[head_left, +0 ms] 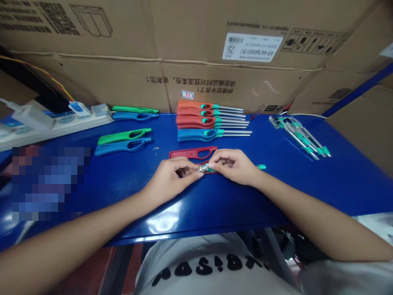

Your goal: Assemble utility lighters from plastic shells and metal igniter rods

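Observation:
My left hand [173, 176] is closed in a pinch on a small silvery lighter part [201, 168] with a teal bit at its right. My right hand [231, 166] pinches the teal end of the same part, so the two hands nearly meet. Beneath the fingers lies a red lighter casing half [211, 171], mostly covered by the hands. Just behind them rests another red casing half [193, 153], its trigger opening to the right. A teal tip [261, 167] sticks out beyond my right wrist.
Several assembled lighters [196, 121] lie stacked at the back. Green and blue casings [124, 141] lie left, beside tiny metal pins [156, 148]. Metal tubes with teal parts [307, 139] lie right. A power strip [61, 127] and cardboard [196, 67] border the blue table [135, 221].

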Action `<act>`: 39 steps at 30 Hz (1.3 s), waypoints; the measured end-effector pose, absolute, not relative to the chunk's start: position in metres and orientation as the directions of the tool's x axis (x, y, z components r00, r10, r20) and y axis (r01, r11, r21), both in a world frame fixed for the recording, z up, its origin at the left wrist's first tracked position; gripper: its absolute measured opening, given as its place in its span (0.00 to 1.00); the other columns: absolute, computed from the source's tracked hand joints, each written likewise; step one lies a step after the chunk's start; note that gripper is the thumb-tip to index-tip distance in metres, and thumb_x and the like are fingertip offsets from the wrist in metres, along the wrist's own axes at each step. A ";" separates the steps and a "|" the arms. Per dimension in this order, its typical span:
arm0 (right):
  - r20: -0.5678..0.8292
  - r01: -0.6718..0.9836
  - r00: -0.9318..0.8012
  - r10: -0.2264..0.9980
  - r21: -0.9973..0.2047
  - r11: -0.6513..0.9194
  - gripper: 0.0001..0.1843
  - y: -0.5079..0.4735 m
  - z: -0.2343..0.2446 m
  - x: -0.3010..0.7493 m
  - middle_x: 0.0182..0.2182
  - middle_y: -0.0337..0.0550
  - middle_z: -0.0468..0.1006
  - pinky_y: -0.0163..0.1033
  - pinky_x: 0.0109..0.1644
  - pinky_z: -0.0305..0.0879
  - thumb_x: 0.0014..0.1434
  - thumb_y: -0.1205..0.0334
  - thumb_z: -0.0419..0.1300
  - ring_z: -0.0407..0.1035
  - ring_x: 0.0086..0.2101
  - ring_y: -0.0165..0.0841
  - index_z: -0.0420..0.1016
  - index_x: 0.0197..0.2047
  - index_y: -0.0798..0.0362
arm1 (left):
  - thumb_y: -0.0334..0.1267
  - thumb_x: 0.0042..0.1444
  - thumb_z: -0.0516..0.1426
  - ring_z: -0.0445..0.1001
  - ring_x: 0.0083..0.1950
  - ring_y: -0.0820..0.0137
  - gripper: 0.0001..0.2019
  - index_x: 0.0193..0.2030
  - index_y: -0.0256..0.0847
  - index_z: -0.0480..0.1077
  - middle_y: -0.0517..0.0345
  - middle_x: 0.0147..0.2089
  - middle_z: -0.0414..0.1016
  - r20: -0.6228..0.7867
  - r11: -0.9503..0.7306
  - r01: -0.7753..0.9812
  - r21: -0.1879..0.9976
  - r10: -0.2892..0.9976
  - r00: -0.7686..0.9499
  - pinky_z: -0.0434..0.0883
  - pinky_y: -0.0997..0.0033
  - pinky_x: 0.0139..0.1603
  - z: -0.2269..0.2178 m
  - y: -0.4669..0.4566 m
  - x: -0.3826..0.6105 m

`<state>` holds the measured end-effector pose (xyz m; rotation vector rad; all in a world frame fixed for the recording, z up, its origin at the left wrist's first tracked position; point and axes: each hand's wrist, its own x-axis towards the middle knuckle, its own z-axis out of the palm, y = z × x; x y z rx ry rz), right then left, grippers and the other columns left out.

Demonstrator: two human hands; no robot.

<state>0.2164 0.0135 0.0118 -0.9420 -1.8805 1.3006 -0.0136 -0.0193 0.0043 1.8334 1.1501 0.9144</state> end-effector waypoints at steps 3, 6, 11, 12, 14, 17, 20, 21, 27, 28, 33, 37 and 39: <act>0.136 0.204 -0.534 0.834 -0.937 0.283 0.13 0.014 0.011 0.216 0.32 0.44 0.79 0.32 0.28 0.62 0.60 0.53 0.66 0.68 0.27 0.26 0.78 0.34 0.56 | 0.40 0.56 0.67 0.69 0.27 0.76 0.07 0.37 0.38 0.82 0.59 0.30 0.78 0.173 -0.302 0.381 0.874 0.926 0.336 0.64 0.78 0.28 0.005 -0.019 -0.013; 0.095 0.168 -0.537 0.838 -0.962 0.216 0.14 0.013 0.013 0.215 0.26 0.39 0.75 0.31 0.24 0.59 0.60 0.52 0.66 0.63 0.22 0.23 0.76 0.34 0.56 | 0.39 0.55 0.67 0.69 0.26 0.76 0.08 0.38 0.37 0.82 0.59 0.29 0.78 0.173 -0.297 0.380 0.876 0.929 0.326 0.64 0.78 0.27 0.007 -0.019 -0.014; -0.060 0.157 -0.539 0.840 -0.987 0.030 0.20 0.014 0.016 0.215 0.17 0.31 0.67 0.30 0.16 0.52 0.59 0.45 0.67 0.57 0.15 0.22 0.74 0.34 0.56 | 0.39 0.55 0.68 0.70 0.26 0.76 0.08 0.39 0.38 0.82 0.58 0.31 0.80 0.215 -0.330 0.387 0.861 0.926 0.310 0.66 0.77 0.27 0.011 -0.018 -0.014; -0.074 0.164 -0.535 0.842 -0.986 0.018 0.21 0.014 0.016 0.215 0.16 0.31 0.67 0.29 0.16 0.52 0.58 0.44 0.67 0.58 0.14 0.22 0.74 0.34 0.56 | 0.39 0.55 0.68 0.70 0.27 0.76 0.08 0.39 0.38 0.82 0.58 0.32 0.80 0.228 -0.346 0.395 0.851 0.921 0.314 0.66 0.77 0.27 0.011 -0.018 -0.014; -0.087 0.181 -0.526 0.846 -0.983 0.012 0.21 0.015 0.016 0.215 0.16 0.31 0.68 0.29 0.16 0.52 0.58 0.43 0.67 0.58 0.14 0.22 0.75 0.34 0.56 | 0.39 0.55 0.68 0.70 0.27 0.76 0.07 0.39 0.38 0.81 0.58 0.32 0.80 0.254 -0.378 0.415 0.828 0.912 0.323 0.66 0.77 0.28 0.012 -0.019 -0.015; -0.095 0.199 -0.517 0.850 -0.980 0.011 0.22 0.015 0.014 0.214 0.16 0.30 0.67 0.29 0.15 0.50 0.58 0.43 0.67 0.58 0.14 0.21 0.75 0.34 0.56 | 0.38 0.56 0.67 0.71 0.27 0.76 0.07 0.39 0.39 0.81 0.58 0.33 0.80 0.282 -0.419 0.446 0.791 0.897 0.341 0.67 0.77 0.29 0.012 -0.019 -0.015; -0.102 0.197 -0.506 0.856 -0.980 0.000 0.22 0.015 0.014 0.213 0.15 0.30 0.67 0.30 0.16 0.49 0.58 0.43 0.67 0.57 0.14 0.22 0.75 0.34 0.56 | 0.38 0.57 0.67 0.72 0.28 0.75 0.07 0.40 0.39 0.82 0.58 0.34 0.81 0.299 -0.437 0.455 0.776 0.890 0.345 0.67 0.77 0.30 0.013 -0.020 -0.016; -0.102 0.190 -0.503 0.858 -0.982 -0.005 0.22 0.015 0.015 0.213 0.16 0.31 0.67 0.30 0.16 0.49 0.57 0.43 0.67 0.57 0.14 0.22 0.75 0.34 0.56 | 0.38 0.57 0.67 0.72 0.29 0.75 0.07 0.40 0.39 0.82 0.58 0.34 0.81 0.303 -0.438 0.455 0.776 0.890 0.341 0.67 0.77 0.30 0.013 -0.020 -0.016; -0.020 0.178 -0.501 0.865 -0.981 0.080 0.20 0.014 0.012 0.212 0.22 0.35 0.71 0.31 0.22 0.54 0.56 0.46 0.68 0.59 0.20 0.22 0.74 0.33 0.56 | 0.37 0.58 0.67 0.71 0.28 0.76 0.06 0.40 0.40 0.81 0.60 0.32 0.80 0.291 -0.438 0.438 0.785 0.885 0.363 0.67 0.78 0.29 0.008 -0.020 -0.016; -0.003 0.189 -0.498 0.867 -0.976 0.105 0.19 0.015 0.011 0.212 0.24 0.36 0.72 0.31 0.24 0.55 0.56 0.46 0.68 0.60 0.21 0.23 0.75 0.32 0.56 | 0.37 0.58 0.67 0.71 0.28 0.76 0.05 0.40 0.40 0.81 0.61 0.32 0.79 0.287 -0.437 0.434 0.787 0.884 0.370 0.67 0.78 0.29 0.007 -0.020 -0.016; -0.009 0.191 -0.518 0.855 -0.976 0.105 0.20 0.014 0.013 0.214 0.22 0.35 0.72 0.31 0.23 0.54 0.56 0.46 0.68 0.60 0.20 0.22 0.74 0.32 0.56 | 0.38 0.58 0.67 0.72 0.29 0.75 0.06 0.41 0.40 0.81 0.60 0.34 0.81 0.305 -0.451 0.429 0.783 0.878 0.368 0.68 0.76 0.30 0.007 -0.021 -0.014; -0.094 0.206 -0.523 0.847 -0.978 0.018 0.22 0.015 0.018 0.218 0.15 0.30 0.67 0.30 0.17 0.51 0.59 0.42 0.66 0.57 0.14 0.22 0.73 0.35 0.55 | 0.39 0.60 0.66 0.74 0.33 0.72 0.08 0.45 0.42 0.82 0.58 0.37 0.83 0.382 -0.549 0.455 0.701 0.828 0.411 0.71 0.72 0.36 0.013 -0.018 -0.019; -0.088 0.203 -0.504 0.859 -0.979 0.018 0.22 0.017 0.020 0.219 0.14 0.30 0.67 0.30 0.16 0.51 0.61 0.42 0.64 0.56 0.13 0.22 0.74 0.37 0.55 | 0.39 0.60 0.66 0.75 0.38 0.69 0.08 0.45 0.43 0.81 0.58 0.38 0.83 0.404 -0.602 0.496 0.626 0.794 0.454 0.71 0.70 0.41 0.016 -0.015 -0.023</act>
